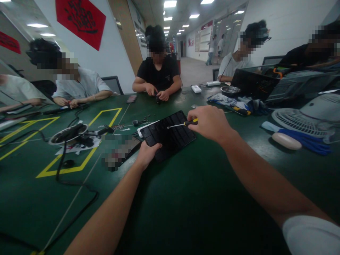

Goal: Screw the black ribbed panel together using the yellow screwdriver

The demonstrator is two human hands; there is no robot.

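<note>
A flat black rectangular panel point(172, 136), tablet-like and with a grid of faint lines, is held tilted over the table. My left hand point(147, 153) grips its near left edge, thumb on top and fingers hidden underneath. In my right hand point(208, 122) is a screwdriver point(191, 122) with a yellow and black handle. Its thin metal shaft points left, and the tip lies over the panel's face; a small pale spot shows there, too small to name. Behind the panel's upper left edge, part of a white flat object point(145, 128) peeks out.
On the green table point(191, 212), a white dish point(68, 134) of black parts and cables lies left. Right are a fan point(300, 120), blue gloves point(308, 140), a pale computer mouse point(286, 141), a metal bowl point(230, 91) and cloth gloves point(233, 102). Several people sit around the table.
</note>
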